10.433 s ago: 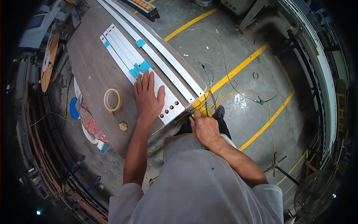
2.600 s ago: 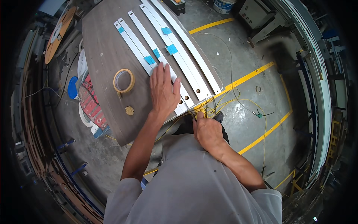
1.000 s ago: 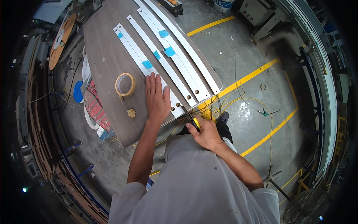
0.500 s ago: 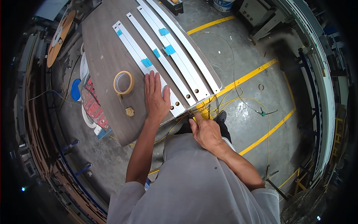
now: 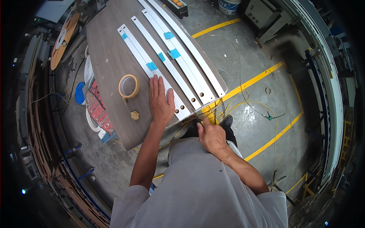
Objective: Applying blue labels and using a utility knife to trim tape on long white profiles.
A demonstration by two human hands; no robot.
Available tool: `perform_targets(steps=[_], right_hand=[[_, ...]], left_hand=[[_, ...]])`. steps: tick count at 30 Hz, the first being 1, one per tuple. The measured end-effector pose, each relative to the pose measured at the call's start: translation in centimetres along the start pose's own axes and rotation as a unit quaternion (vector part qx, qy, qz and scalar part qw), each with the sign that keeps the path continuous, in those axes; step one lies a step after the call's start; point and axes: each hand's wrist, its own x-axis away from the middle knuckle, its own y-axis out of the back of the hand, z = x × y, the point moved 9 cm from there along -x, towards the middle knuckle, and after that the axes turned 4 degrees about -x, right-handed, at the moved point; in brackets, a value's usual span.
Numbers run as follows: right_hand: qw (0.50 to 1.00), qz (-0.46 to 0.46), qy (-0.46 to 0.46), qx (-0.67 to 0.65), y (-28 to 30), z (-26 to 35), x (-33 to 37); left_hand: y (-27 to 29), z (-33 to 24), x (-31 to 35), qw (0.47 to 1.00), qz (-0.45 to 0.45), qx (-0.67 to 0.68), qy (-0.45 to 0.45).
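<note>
My left hand (image 5: 161,102) lies flat with its fingers stretched along the near part of the leftmost pair of white strips (image 5: 138,53). These strips have round holes near their ends and pieces of blue tape (image 5: 151,66) on them. Beyond the near edge of the table (image 5: 110,76), my right hand (image 5: 213,137) is held low in front of my body. Its fingers are curled, and what they grip is mostly hidden. More white strips (image 5: 178,78) lie side by side to the right of my left hand, some also with blue tape.
Left of my left hand sit a roll of masking tape (image 5: 129,86) and a crumpled tan wad (image 5: 135,115). Yellow cables (image 5: 228,108) tangle on the floor past the table's near right corner. A white bucket (image 5: 229,6) stands at the far right.
My right hand has shifted slightly down and to the right, away from the table edge. My left hand stays pressed on the strips; the whole view has shifted slightly.
</note>
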Motion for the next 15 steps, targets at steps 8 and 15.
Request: perform_targets(steps=[8, 15], right_hand=[[0.998, 0.023, -0.028, -0.052, 2.4, 0.0, 1.1], [0.999, 0.033, 0.01, -0.028, 1.7, 2.3, 0.6]], left_hand=[[2.3, 0.9, -0.9, 0.999, -0.024, -0.013, -0.026], [0.8, 0.5, -2.0, 0.996, 0.009, -0.073, -0.048]])
